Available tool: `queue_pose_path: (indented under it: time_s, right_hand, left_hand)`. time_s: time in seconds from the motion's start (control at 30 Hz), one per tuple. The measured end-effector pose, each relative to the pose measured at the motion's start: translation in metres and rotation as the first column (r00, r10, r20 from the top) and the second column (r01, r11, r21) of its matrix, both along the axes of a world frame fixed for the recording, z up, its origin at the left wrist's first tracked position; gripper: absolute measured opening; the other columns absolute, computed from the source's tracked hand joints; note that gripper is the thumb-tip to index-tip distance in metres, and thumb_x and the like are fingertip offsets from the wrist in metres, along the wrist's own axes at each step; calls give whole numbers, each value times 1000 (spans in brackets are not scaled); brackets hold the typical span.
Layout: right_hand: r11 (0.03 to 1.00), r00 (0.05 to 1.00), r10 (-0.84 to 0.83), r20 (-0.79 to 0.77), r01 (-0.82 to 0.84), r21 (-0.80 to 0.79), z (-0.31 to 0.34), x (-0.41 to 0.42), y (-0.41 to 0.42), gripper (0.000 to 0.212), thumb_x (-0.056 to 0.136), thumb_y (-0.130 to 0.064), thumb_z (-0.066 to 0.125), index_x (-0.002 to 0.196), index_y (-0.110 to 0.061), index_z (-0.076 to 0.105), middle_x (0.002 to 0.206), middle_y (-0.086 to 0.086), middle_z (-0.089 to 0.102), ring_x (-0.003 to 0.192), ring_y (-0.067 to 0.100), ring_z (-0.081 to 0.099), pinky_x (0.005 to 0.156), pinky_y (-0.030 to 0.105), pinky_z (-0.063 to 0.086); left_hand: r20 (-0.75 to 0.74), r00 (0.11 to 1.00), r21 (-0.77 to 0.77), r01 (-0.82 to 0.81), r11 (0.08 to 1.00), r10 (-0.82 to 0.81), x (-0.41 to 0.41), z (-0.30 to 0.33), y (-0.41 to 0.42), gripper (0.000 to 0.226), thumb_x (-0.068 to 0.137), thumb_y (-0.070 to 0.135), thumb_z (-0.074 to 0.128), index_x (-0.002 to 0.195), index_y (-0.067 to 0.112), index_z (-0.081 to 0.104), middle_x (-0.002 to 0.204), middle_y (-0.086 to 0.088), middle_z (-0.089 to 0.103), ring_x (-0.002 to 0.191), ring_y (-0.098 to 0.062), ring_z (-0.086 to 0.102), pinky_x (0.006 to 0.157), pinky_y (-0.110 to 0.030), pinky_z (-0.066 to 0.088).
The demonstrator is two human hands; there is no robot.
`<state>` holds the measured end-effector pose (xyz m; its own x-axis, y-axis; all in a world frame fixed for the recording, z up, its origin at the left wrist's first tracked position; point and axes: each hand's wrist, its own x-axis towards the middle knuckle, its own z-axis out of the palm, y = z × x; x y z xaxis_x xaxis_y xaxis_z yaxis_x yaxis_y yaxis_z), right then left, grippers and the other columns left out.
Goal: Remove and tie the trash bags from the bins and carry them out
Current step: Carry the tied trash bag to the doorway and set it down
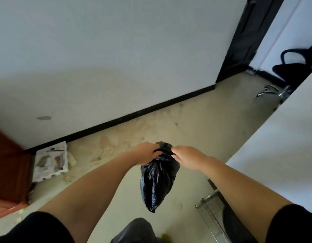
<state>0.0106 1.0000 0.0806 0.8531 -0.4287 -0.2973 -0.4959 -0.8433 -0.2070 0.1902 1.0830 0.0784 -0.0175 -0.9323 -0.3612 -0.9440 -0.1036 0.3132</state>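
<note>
Both hands' grip (left hand [146,153], right hand [186,157]) bunches trash bag [158,179] neck.

a pale wall [102,55] with a black skirting board [134,113] is running behind a stained beige floor [195,120]. a black office chair [292,69] is standing past a dark door frame [239,46], far right. a reddish wooden cabinet [8,165] is sitting at left.

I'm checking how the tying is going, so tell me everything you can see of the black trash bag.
The black trash bag is thin, glossy, crinkled plastic, small and partly filled. It hangs in the air above the floor, tapering to a point at the bottom. Its neck is gathered into a bunch at the top, gripped by the left hand and the right hand. Whether a knot exists cannot be seen.
</note>
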Motion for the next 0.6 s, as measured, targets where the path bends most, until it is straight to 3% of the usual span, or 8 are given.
queue_pose_path:
  time_s: [0.1, 0.27, 0.43, 0.6]
  right_hand:
    - [999, 1000, -23, -2, 23, -23, 0, 17, -67, 19, 101, -25, 33, 88, -12, 39, 93, 10, 53, 86, 32, 57, 73, 41, 43]
    - [987, 987, -161, 22, 161, -20, -12, 43, -194, 26, 100, -26, 33, 107, -6, 49, 107, 13, 58, 96, 33, 58, 80, 43, 47]
    - [955, 954, -297, 28, 297, 19, -6, 65, -302, 25, 101, -25, 31, 106, -8, 49, 108, 12, 58, 95, 28, 55, 77, 36, 41]
    - [897, 895, -442, 54, 439, 57, -3, 64, -399, 30, 101, -26, 31, 114, -6, 49, 116, 13, 57, 103, 29, 55, 86, 39, 44]
  left_hand:
    - [8, 999, 6, 33, 999, -33, 22, -3, -76, 34, 101, 38, 34, 105, 11, 54, 97, -11, 63, 88, -28, 59, 82, -43, 49]
    - [28, 990, -30, 141, 990, -140, 53, -8, -215, 32, 101, 36, 34, 105, 11, 53, 96, -11, 64, 83, -26, 57, 76, -39, 47]
    - [16, 966, -19, 259, 966, -259, 81, -2, -346, 34, 101, 36, 34, 111, 11, 54, 101, -10, 65, 91, -27, 59, 76, -34, 44]
    - [32, 921, 0, 388, 921, -388, 82, 8, -469, 37, 101, 37, 32, 111, 9, 55, 103, -12, 65, 95, -30, 60, 79, -37, 45]
